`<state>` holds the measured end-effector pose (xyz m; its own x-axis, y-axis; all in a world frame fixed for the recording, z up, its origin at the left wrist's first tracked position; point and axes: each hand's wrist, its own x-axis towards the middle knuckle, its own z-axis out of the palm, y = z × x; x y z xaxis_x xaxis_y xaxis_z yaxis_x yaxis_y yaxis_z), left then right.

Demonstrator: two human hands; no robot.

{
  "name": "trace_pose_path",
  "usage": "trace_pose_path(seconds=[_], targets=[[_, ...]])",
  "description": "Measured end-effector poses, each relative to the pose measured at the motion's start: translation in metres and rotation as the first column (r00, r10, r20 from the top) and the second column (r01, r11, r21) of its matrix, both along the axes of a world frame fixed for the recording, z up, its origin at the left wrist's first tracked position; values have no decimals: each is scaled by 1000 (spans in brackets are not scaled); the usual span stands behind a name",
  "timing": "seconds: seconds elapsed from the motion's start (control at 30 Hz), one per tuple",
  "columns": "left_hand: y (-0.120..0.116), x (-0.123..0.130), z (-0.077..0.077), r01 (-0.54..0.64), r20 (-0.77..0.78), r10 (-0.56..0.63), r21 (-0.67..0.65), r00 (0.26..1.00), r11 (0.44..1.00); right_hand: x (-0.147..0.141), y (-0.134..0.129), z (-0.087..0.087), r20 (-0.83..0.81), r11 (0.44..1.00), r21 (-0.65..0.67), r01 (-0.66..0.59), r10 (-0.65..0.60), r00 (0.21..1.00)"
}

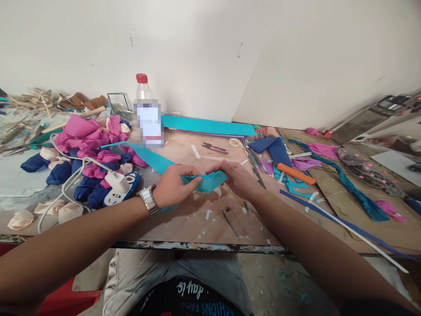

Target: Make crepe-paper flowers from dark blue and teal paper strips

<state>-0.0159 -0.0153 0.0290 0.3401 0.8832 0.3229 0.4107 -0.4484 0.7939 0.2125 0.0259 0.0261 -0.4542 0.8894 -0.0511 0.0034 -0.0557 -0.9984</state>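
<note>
Between my two hands a turquoise strip (pixel 210 182) of thin cloth or paper is held, partly folded and creased. My left hand (pixel 174 186) pinches it, with the thumb lying on top. The fingers of my right hand (pixel 238 179) close on its other end; their tips are partly hidden by the folds. A long tail of the strip runs from behind my left hand to the back left, reaching a heap of pink rolled flowers (pixel 82 136). More turquoise material shows under my left wrist. Thread snips (pixel 215 148) lie on the table beyond my hands.
On the left, a white cable loops over a power strip (pixel 123 188) and navy rolled flowers (pixel 59 174). A red-capped bottle (pixel 144 90) stands at the back. To the right are a tape roll (pixel 234 142), an orange-handled cutter (pixel 294 173) and a long white stick (pixel 365 238).
</note>
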Motion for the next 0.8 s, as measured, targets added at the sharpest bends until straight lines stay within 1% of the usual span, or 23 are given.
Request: trace_pose_path(seconds=[0.13, 0.23, 0.33, 0.43, 0.53, 0.67, 0.8], targets=[[1, -1, -1, -22, 5, 22, -28, 1000, 999, 4, 2, 4, 105, 982, 187, -19, -1, 994], [1, -2, -1, -28, 1, 28, -32, 1000, 999, 5, 4, 5, 148, 961, 278, -19, -23, 989], [1, -2, 0, -36, -8, 35, -19, 999, 999, 4, 5, 4, 139, 956, 293, 11, -54, 989], [0, -1, 0, -40, -17, 40, -14, 999, 999, 2, 5, 2, 156, 965, 261, 14, -57, 986], [-1, -1, 1, -9, 6, 9, -38, 1000, 999, 0, 3, 1, 182, 968, 252, 12, -59, 981], [-3, 0, 1, 61, 49, -58, -64, 997, 996, -3, -2, 2, 195, 952, 304, -13, -49, 980], [-4, 3, -1, 56, 75, -51, -69, 996, 996, -5, -8, 2, 226, 926, 372, -60, -28, 974]])
